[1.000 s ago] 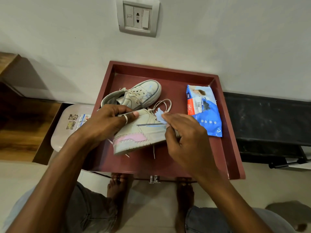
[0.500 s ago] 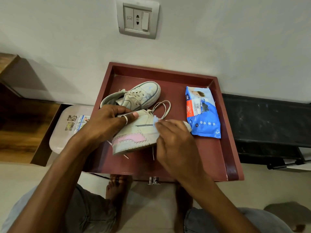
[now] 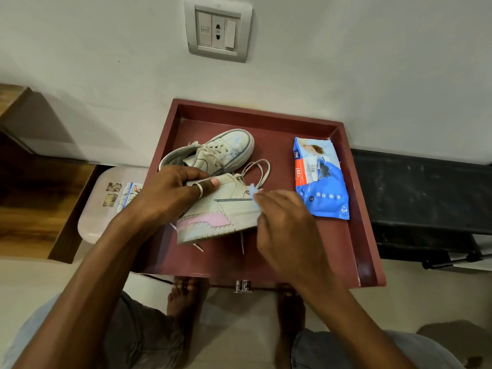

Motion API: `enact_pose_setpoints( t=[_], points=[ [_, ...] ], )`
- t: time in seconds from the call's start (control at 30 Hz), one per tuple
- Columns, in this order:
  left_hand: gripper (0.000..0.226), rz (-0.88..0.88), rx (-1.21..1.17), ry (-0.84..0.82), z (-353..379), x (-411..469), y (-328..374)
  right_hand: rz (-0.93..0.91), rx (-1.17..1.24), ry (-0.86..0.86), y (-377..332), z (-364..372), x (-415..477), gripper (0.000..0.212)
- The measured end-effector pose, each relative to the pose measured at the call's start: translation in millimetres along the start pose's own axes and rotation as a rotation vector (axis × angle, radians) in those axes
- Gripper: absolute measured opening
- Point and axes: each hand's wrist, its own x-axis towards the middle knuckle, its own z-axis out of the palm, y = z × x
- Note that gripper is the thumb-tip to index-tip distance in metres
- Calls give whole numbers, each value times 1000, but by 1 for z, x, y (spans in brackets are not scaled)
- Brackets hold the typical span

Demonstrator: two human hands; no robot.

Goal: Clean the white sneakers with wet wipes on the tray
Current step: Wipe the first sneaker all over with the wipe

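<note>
our left hand (image 3: 170, 193) grips near sneaker (image 3: 226, 211) at collar | our right hand (image 3: 285, 225) pinches blue wipe (image 3: 253, 191) against its side | both over tray (image 3: 356, 235), far sneaker (image 3: 226, 150) behind, wipes pack (image 3: 319, 179) right

I see soft, even indoor light, bright on the pale wall (image 3: 346, 75) and dimmer over the dark bench (image 3: 426, 195) at right, with a faint sheen on the tray (image 3: 364, 262) rim and the wipes pack (image 3: 322, 182). Shadows are soft-edged: a grey one spreads on the wall left of the tray. The right hand (image 3: 287, 222) pinching the wet wipe (image 3: 253, 189) is smeared by motion blur, the left hand (image 3: 173, 193) and the sneaker (image 3: 223, 209) it grips look sharp, and the wide lens bows lines near the edges, skewing the switch plate (image 3: 218, 33).
</note>
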Motion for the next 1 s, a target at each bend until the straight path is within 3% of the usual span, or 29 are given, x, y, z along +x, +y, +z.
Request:
enact_pose_setpoints(
  t=[0.17,0.43,0.53,0.67,0.9,1.0],
  points=[
    [19,16,10,17,-2,-2,0,-191,19,-120,-18,7,-6,41],
    [18,41,31,34,-4,1,-4,115,-59,-68,38,-11,1,36],
    [18,48,43,41,-3,1,-4,-17,-17,-24,10,0,-4,38],
    [17,42,41,46,-2,1,-3,-181,58,-87,-13,6,-6,39],
    [18,54,70,63,-1,0,-3,87,-24,-37,33,-13,4,33],
    [17,59,68,72,0,1,-2,52,-29,-2,20,-7,2,36]
  ],
)
